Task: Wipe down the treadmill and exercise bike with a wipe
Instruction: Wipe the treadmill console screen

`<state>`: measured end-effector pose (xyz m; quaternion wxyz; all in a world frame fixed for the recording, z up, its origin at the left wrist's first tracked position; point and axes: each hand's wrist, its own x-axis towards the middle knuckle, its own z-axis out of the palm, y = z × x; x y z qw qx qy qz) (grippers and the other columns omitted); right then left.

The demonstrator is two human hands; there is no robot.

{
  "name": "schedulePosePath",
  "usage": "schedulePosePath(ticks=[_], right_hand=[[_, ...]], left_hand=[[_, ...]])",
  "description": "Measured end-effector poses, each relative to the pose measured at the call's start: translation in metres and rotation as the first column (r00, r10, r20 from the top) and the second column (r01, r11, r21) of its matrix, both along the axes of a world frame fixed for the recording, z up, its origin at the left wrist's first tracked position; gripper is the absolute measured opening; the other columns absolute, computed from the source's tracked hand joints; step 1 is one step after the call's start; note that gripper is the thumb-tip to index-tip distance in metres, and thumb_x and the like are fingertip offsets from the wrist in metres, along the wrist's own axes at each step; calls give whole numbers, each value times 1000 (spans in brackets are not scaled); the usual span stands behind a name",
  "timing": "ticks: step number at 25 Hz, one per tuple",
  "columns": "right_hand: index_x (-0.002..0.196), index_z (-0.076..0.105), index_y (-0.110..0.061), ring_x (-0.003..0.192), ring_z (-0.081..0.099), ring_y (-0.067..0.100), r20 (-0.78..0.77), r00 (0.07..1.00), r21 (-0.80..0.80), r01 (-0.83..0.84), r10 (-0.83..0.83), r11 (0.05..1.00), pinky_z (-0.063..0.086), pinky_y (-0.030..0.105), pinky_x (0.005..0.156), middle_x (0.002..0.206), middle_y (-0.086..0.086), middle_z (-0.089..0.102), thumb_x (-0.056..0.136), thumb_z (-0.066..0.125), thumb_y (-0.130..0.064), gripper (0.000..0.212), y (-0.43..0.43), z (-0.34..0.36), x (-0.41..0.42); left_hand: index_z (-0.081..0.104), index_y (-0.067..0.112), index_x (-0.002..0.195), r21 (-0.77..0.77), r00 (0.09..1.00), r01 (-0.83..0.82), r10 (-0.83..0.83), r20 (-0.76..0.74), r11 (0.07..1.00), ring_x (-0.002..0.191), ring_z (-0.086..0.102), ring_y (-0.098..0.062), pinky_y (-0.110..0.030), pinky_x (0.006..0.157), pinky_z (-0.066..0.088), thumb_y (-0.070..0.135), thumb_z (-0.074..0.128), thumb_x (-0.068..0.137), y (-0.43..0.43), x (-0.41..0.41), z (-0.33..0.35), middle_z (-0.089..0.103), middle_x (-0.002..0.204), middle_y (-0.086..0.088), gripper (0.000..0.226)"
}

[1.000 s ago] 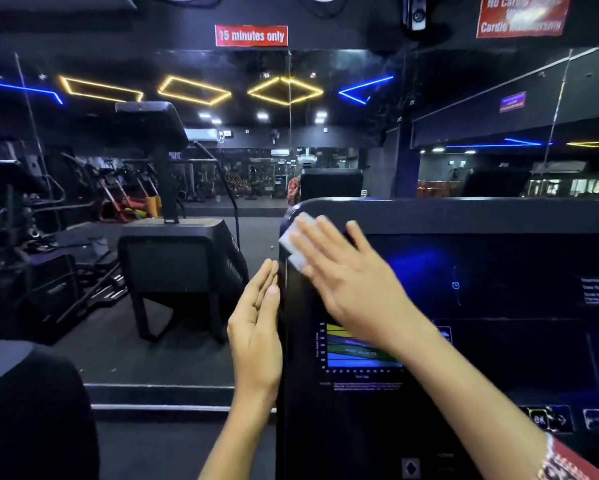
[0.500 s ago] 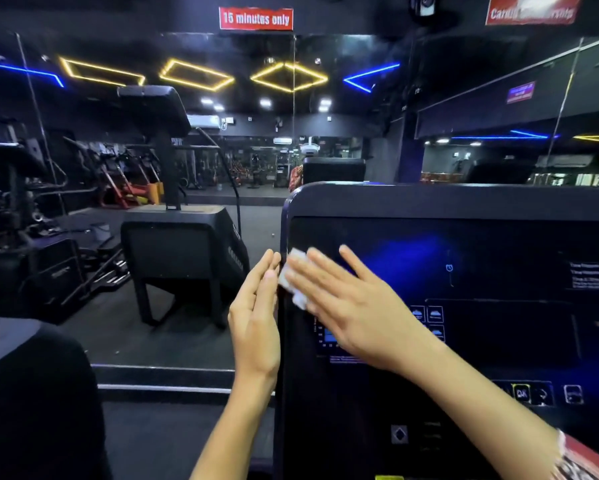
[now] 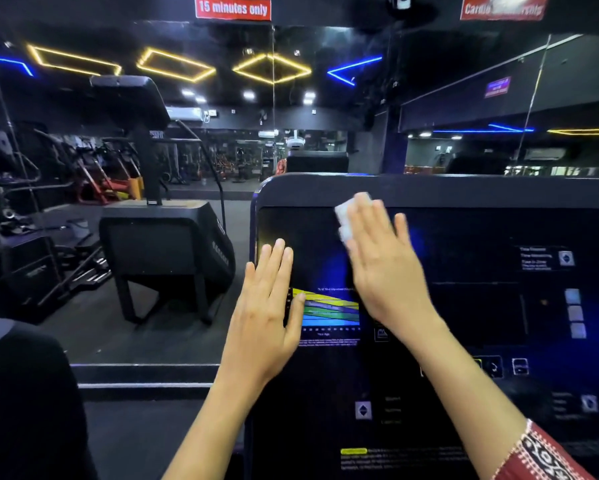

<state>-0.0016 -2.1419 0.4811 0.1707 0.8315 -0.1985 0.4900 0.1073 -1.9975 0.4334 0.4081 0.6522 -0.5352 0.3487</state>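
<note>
**Head view: flat hand presses wipe to treadmill console**

Head camera looks down at both hands raised in front of a dark treadmill console (image 3: 464,192). The right hand (image 3: 384,268) is flat, its fingers straight and slightly spread, and it presses a small white wipe (image 3: 348,216) against the upper left part of the console, where the screen meets the top bezel. The wipe shows past the fingertips on their left side, and the hand is blurred. A red patterned sleeve (image 3: 540,455) covers the right forearm at the lower right corner.

The left hand (image 3: 267,306) is flat too, fingers straight and held together, pointing up. It lies over the console's left edge, and its thumb side overlaps a lit chart (image 3: 329,310) of yellow, green and blue bands. Whether the palm touches the panel cannot be told. It holds nothing.

Left of the console, well apart on the gym floor, stands a black machine (image 3: 166,237). A red sign (image 3: 233,8) reading "15 minutes only" hangs above.
</note>
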Motion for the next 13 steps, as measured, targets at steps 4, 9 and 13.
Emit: schedulePosePath(ticks=[4, 9, 13], right_hand=[[148, 23, 2, 144, 19, 38, 207, 955, 316, 140, -212, 938, 19, 52, 115, 156, 21, 20, 99, 14, -22, 56, -16, -9, -20], [146, 37, -8, 144, 21, 23, -162, 964, 40, -208, 211, 977, 12, 35, 117, 155, 9, 28, 102, 29, -23, 47, 42, -53, -14], [147, 31, -8, 142, 27, 29, 60, 998, 148, 13, -22, 989, 17, 45, 115, 154, 12, 30, 102, 26, -26, 49, 12, -66, -54]], left_hand=[[37, -1, 142, 22, 995, -68, 66, 72, 997, 144, 19, -22, -32, 120, 9, 25, 39, 96, 0, 1, -2, 29, 152, -12, 54], [39, -2, 141, 5, 998, -35, 35, 45, 999, 143, 20, -22, -31, 119, 9, 24, 41, 95, 4, -5, -12, 30, 152, -13, 53], [38, -2, 141, 35, 999, -29, 28, 26, 999, 144, 20, -22, -28, 119, 8, 23, 40, 95, 15, -12, -23, 29, 152, -12, 52]])
